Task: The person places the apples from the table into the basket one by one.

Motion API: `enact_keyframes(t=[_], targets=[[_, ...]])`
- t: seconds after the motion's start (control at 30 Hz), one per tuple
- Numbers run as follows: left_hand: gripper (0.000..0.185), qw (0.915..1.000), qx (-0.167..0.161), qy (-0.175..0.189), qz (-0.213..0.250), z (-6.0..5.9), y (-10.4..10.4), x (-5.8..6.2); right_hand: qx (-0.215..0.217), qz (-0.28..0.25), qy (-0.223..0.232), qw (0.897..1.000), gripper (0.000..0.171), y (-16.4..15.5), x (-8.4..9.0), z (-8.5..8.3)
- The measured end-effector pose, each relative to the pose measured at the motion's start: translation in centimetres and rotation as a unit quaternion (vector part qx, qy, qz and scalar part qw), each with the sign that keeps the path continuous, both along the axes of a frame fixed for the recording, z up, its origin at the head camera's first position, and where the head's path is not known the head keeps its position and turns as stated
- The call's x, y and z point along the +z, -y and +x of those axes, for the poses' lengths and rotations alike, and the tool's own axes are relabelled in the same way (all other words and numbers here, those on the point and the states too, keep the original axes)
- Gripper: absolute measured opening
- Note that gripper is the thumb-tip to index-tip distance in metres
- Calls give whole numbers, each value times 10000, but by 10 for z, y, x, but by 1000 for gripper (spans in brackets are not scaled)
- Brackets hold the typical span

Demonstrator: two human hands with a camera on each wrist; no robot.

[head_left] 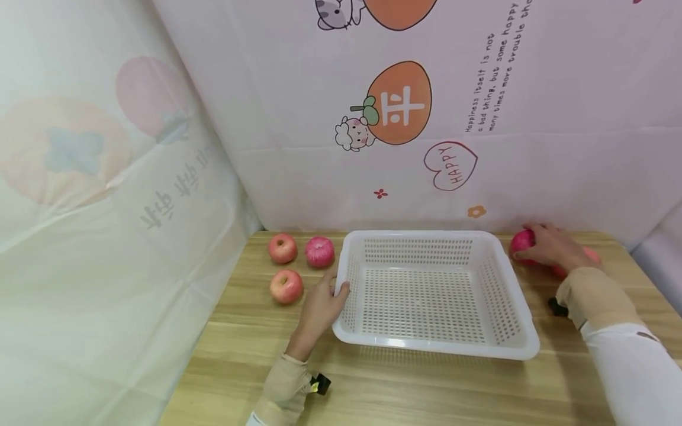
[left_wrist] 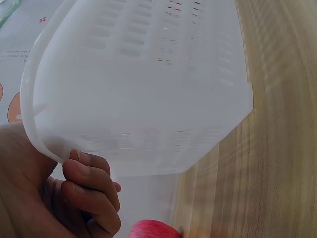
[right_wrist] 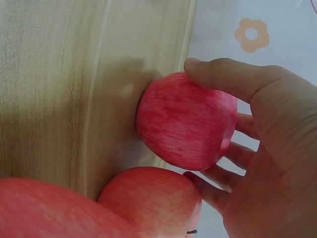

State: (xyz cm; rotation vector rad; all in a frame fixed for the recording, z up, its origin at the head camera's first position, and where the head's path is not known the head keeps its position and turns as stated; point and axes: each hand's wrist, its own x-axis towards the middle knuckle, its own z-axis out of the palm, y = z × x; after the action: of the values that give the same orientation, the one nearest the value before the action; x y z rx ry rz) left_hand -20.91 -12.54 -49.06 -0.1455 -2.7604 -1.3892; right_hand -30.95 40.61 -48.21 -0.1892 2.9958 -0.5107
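Observation:
A white perforated plastic basket (head_left: 415, 342) stands on the table. My left hand (head_left: 319, 305) grips the rim at its left side, thumb over the edge, and in the left wrist view the curled fingers (left_wrist: 91, 181) sit beneath that rim. Beyond the basket's right side, my right hand (head_left: 556, 247) holds a deep pink apple (right_wrist: 185, 121), thumb on one side and fingers round the other. Close under those fingers is a lighter red apple (right_wrist: 148, 201). Another red apple (right_wrist: 49, 210) lies nearer the right wrist camera; in the head view the hand partly hides these two.
Left of the basket lie two light red apples (head_left: 282, 248) (head_left: 286, 287) and a deep pink apple (head_left: 319, 252). A printed white cloth (head_left: 298, 177) hangs right behind the wooden table (head_left: 229, 361), and another white sheet (head_left: 106, 284) hangs along the left.

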Motion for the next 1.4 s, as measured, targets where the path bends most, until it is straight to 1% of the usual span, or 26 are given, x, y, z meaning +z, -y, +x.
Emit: enact_keyframes(t=[0.27, 0.47, 0.6, 0.73, 0.87, 1.1, 1.27, 1.4], targets=[[46, 10000, 1, 21, -6, 3, 1, -2, 10, -74, 57, 10000, 83, 2, -1, 2], [48, 9999, -25, 91, -73, 4, 2, -4, 72, -224, -71, 9997, 77, 3, -5, 1], [49, 9999, -48, 106, -91, 2, 0, -3, 94, -257, -54, 9996, 77, 2, 1, 0], [48, 9999, -57, 116, -24, 0, 0, -2, 177, -306, -162, 9992, 73, 4, 9, -1], [47, 9999, -28, 134, -25, -1, 0, -1, 228, -302, -215, 9991, 70, 4, 12, -2], [48, 9998, 18, 197, -76, -1, -2, -1, 169, -332, -65, 9993, 81, 1, 15, -1], [49, 9998, -10, 173, -26, 1, -3, 1, 92, -232, -154, 9996, 89, -2, 19, 0], [54, 9998, 86, 176, -46, 2, -3, 0, 166, -102, -204, 9996, 90, 0, 25, 1]])
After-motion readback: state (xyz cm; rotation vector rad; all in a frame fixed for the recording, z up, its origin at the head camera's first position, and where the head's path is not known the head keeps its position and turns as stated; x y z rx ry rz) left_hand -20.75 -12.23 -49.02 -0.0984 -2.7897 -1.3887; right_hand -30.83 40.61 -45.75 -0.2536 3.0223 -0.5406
